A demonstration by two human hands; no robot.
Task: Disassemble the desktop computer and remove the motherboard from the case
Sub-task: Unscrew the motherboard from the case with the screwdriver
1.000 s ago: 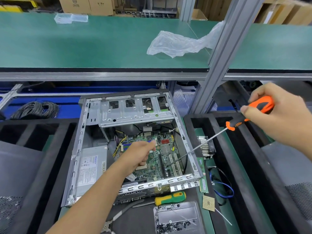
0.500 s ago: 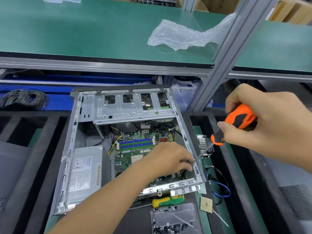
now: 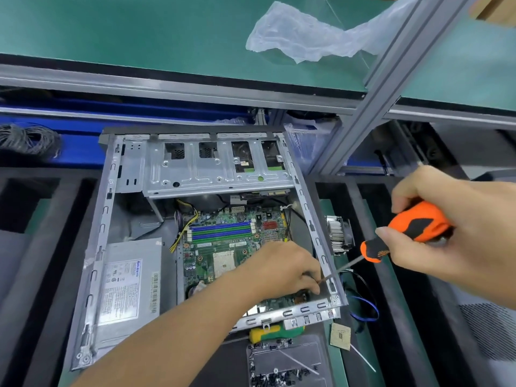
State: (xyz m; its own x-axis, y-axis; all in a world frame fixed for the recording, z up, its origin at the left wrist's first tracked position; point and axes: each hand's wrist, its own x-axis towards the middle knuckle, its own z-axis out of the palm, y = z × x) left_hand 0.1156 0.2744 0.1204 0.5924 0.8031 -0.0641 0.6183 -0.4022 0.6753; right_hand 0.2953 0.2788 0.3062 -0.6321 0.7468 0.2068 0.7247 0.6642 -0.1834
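The open grey computer case (image 3: 100,227) lies flat in front of me. Inside it sits the green motherboard (image 3: 223,247) with blue and green memory slots, and a silver power supply (image 3: 128,280) to its left. My right hand (image 3: 458,233) grips the orange-and-black handle of a screwdriver (image 3: 405,233); its shaft slants down-left over the case's right wall. My left hand (image 3: 284,272) is curled over the board's near right corner, fingers pinching the screwdriver shaft close to the tip. The tip and the spot under the hand are hidden.
A yellow-green screwdriver (image 3: 275,332) and a clear tray of screws (image 3: 287,364) lie just before the case. A heatsink (image 3: 339,233), blue cable (image 3: 365,308) and a CPU chip (image 3: 340,336) rest to the right. Black foam trays flank both sides; a slanted aluminium post (image 3: 371,93) stands behind.
My left hand moved from the middle of the board to its near right corner and took hold of the shaft. My right hand brought the screwdriver down towards the case.
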